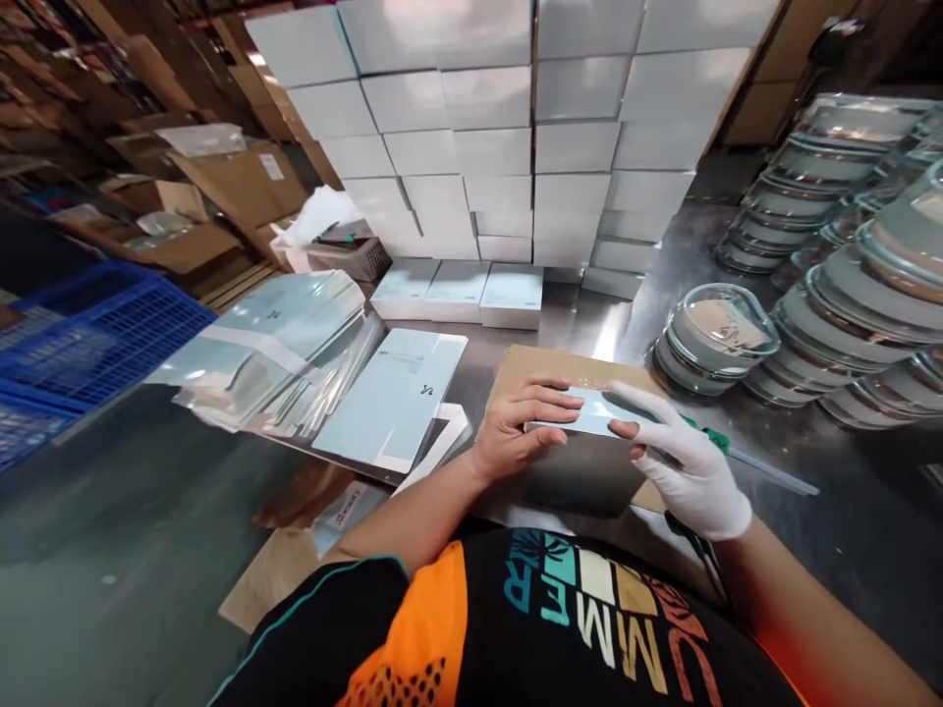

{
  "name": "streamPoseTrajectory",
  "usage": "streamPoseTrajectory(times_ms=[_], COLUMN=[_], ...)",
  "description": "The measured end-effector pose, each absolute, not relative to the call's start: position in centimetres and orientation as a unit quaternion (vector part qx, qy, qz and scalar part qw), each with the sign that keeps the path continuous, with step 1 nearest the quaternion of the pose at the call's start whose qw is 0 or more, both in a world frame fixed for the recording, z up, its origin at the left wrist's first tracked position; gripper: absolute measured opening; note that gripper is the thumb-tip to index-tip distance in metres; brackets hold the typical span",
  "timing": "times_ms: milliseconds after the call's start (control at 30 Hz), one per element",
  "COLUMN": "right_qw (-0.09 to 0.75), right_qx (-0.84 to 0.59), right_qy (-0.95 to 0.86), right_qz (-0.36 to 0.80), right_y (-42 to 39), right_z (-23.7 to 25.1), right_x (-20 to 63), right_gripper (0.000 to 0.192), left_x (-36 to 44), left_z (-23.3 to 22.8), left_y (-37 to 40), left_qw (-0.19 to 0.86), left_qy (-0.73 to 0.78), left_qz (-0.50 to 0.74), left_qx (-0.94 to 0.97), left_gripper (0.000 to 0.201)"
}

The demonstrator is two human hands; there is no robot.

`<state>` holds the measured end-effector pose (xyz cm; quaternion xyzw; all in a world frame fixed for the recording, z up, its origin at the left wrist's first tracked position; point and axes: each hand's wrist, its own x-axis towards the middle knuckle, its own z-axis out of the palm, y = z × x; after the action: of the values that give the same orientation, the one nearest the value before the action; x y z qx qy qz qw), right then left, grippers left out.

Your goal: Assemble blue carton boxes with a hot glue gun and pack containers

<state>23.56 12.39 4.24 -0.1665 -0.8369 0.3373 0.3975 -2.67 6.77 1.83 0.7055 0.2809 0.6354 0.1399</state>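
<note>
Standing close behind the person in the black and orange printed shirt (516, 628), I see both hands closed on one small, flat, pale blue box (589, 412) with a smooth card face: the bare left hand (516, 427) clasps its left end, fingers curled over the top edge and thumb below, while the right hand (685, 462), in a thin white glove, pinches the right end. The box sits just above a brown cardboard sheet (545, 368) that lies flat on the dull, scuffed steel tabletop (847, 530). A slim tool with a green grip (726, 447) pokes out from under the gloved hand. To the left lies a flat, unfolded pale blue carton blank (398, 398), and beyond it a slumped heap of glossy clear sleeves (272, 353) holding more blue card. At the left edge is a blue plastic crate (95, 334) with a grid wall. To the right stand leaning stacks of round glass bowls (832, 295), shiny and nested, with one short stack (711, 339) set apart nearer the cardboard. Farther back, three closed blue boxes (461, 293) lie side by side, and behind them rises a wall of white rectangular boxes (508, 118), stacked like bricks. Brown cartons (221, 187) fill the dim left background.
</note>
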Motion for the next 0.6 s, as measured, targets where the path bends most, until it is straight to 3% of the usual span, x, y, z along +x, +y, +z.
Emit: streamPoseTrajectory(times_ms=[133, 167, 267, 333, 367, 433, 500, 600], right_qw=[0.367, 0.348, 0.347, 0.38, 0.393, 0.411, 0.426, 0.439], right_qx=[-0.361, -0.402, -0.478, -0.501, -0.507, -0.513, -0.502, -0.451], right_qy=[-0.759, -0.727, -0.595, -0.519, -0.497, -0.482, -0.484, -0.507], right_qz=[0.399, 0.434, 0.544, 0.58, 0.584, 0.58, 0.577, 0.589], right_y=[12.0, 12.0, 12.6, 13.4, 13.9, 15.0, 16.1, 17.1], right_z=[1.7, 1.2, 0.3, 0.6, 1.0, 2.1, 3.3, 4.5], right_x=[22.8, 22.5, 21.6, 21.1, 20.9, 20.8, 21.0, 22.0], right_gripper=[0.093, 0.097, 0.074, 0.062, 0.058, 0.056, 0.059, 0.068], left_x=[-3.4, -3.6, -3.6, -2.9, -2.5, -1.6, -0.9, 0.0], left_z=[1.5, 1.6, 2.0, 2.2, 2.2, 2.0, 1.8, 1.8], left_y=[7.5, 7.4, 6.5, 6.0, 6.0, 6.8, 8.7, 12.5], left_qw=[0.129, 0.111, 0.043, 0.006, -0.015, -0.072, -0.133, -0.18], left_qy=[0.38, 0.426, 0.489, 0.46, 0.449, 0.455, 0.468, 0.477], left_qz=[0.634, 0.622, 0.493, 0.348, 0.281, 0.194, 0.173, 0.191], left_qx=[0.661, 0.648, 0.718, 0.816, 0.848, 0.866, 0.857, 0.839], left_gripper=[0.047, 0.061, 0.109, 0.122, 0.119, 0.093, 0.065, 0.054])
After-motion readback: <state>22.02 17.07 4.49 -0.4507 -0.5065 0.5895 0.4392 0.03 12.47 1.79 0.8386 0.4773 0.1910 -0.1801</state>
